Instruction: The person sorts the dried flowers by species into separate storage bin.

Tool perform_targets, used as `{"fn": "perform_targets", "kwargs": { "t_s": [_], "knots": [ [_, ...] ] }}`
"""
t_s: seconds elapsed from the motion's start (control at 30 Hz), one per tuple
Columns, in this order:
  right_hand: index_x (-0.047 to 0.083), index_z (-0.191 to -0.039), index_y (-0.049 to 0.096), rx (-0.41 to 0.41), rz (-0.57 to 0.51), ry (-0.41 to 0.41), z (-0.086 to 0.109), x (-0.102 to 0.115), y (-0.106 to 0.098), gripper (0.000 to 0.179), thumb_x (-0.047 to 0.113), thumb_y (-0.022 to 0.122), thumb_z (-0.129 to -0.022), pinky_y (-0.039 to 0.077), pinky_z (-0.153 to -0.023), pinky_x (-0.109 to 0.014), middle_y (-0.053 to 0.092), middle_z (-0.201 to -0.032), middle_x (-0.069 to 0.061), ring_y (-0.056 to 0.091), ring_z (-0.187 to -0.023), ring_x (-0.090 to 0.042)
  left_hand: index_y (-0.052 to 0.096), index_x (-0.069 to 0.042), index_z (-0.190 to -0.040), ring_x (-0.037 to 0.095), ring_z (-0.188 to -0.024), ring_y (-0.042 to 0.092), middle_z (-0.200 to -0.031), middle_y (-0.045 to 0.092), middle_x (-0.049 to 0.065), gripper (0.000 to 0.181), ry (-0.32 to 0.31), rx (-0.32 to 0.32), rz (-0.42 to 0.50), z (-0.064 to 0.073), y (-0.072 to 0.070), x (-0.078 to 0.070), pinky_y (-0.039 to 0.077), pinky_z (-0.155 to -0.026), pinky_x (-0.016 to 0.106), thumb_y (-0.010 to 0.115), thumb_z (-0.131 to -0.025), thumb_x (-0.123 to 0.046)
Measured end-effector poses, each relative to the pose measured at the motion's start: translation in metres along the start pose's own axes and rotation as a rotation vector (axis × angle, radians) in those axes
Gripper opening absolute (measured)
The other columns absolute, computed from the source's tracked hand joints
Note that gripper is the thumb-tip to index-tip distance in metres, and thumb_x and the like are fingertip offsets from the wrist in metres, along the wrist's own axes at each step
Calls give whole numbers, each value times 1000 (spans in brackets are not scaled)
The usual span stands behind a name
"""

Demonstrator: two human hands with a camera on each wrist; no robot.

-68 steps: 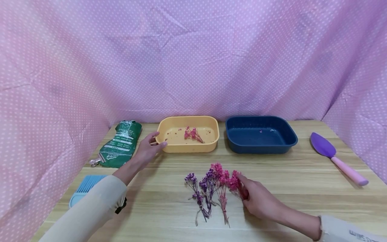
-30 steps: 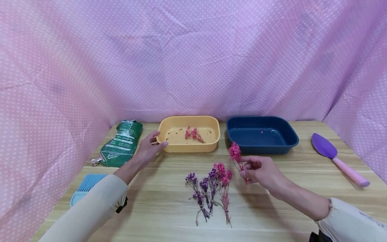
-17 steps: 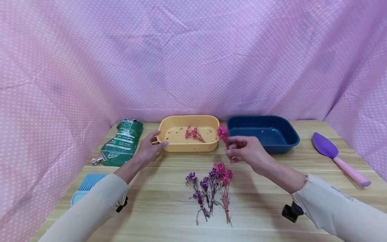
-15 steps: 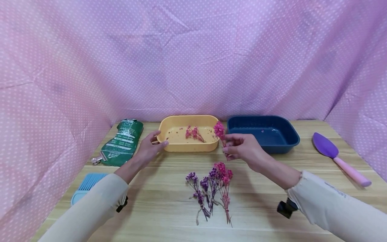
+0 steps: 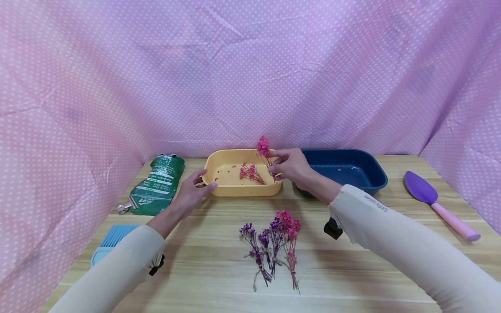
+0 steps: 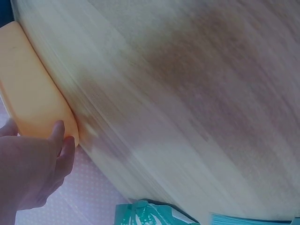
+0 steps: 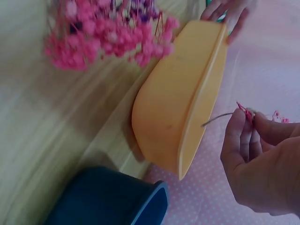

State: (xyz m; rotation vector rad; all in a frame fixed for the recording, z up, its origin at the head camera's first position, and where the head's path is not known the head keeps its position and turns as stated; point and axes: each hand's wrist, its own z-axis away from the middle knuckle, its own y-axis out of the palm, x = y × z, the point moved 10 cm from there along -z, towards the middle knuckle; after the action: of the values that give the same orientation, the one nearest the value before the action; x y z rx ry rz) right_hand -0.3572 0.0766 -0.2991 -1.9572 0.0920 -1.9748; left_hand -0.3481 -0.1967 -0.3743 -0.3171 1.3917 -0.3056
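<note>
My left hand (image 5: 192,191) holds the left end of the yellow tray (image 5: 244,191), thumb by the front rim and fingers at the side. The left wrist view shows those fingers against the tray's outer wall (image 6: 33,84). My right hand (image 5: 292,165) pinches a small pink dried-flower bunch (image 5: 263,147) by its stems, above the tray's right end, blossoms up. In the right wrist view its stem end points toward the tray's rim. A pink dried-flower sprig (image 5: 250,172) and some crumbs lie in the tray.
Purple dried flowers (image 5: 256,250) and another pink bunch (image 5: 290,234) lie on the wooden table. A blue tray (image 5: 352,171) stands right of the yellow one. At the right lies a purple spatula (image 5: 420,188); at the left, a clipped green bag (image 5: 158,184) and a light-blue brush (image 5: 113,239).
My right hand has lifted the pink dried-flower bunch off the table and carried it left and away from me, over the yellow tray. The left hand has stayed in place.
</note>
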Motion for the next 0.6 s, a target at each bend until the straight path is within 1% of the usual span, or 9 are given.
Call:
{"fn": "perform_targets", "kwargs": {
  "t_s": [0.1, 0.2, 0.37, 0.47, 0.6],
  "knots": [
    [3, -131, 58, 4, 19, -2, -11, 0, 2, 47, -6, 67, -86, 58, -77, -47, 67, -86, -15, 67, -73, -23, 27, -9, -151, 36, -132, 41, -149, 32, 23, 72, -4, -2, 1, 0, 0, 0, 43, -104, 41, 66, -93, -21],
    [0, -131, 58, 0, 9, -4, -21, -2, 2, 47, -8, 66, -85, 58, -76, -46, 67, -86, -17, 67, -74, -25, 27, -10, -151, 36, -131, 41, -149, 32, 22, 72, -9, -4, -4, 0, 1, 0, 43, -104, 41, 66, -92, -22],
    [-1, -130, 57, -11, -7, 25, -32, -10, 0, 46, -9, 65, -85, 58, -76, -47, 66, -85, -17, 66, -67, -19, 28, -11, -151, 35, -130, 42, -148, 33, 20, 71, -11, -2, -13, 0, 0, 1, 44, -103, 40, 67, -92, -24],
    [-2, -131, 57, 0, 8, 26, -37, -14, 2, 47, -10, 65, -85, 58, -75, -47, 66, -85, -17, 67, -68, -21, 27, -11, -151, 35, -129, 43, -147, 34, 20, 72, -6, -1, -20, 0, -1, 1, 45, -102, 40, 66, -92, -25],
    [-3, -129, 57, 12, 48, 23, -42, -16, 8, 47, -11, 65, -84, 59, -73, -45, 66, -87, -17, 68, -75, -26, 28, -11, -151, 34, -129, 43, -147, 34, 20, 72, -11, -3, -27, -1, -1, 1, 45, -102, 40, 66, -92, -25]
  ]
}}
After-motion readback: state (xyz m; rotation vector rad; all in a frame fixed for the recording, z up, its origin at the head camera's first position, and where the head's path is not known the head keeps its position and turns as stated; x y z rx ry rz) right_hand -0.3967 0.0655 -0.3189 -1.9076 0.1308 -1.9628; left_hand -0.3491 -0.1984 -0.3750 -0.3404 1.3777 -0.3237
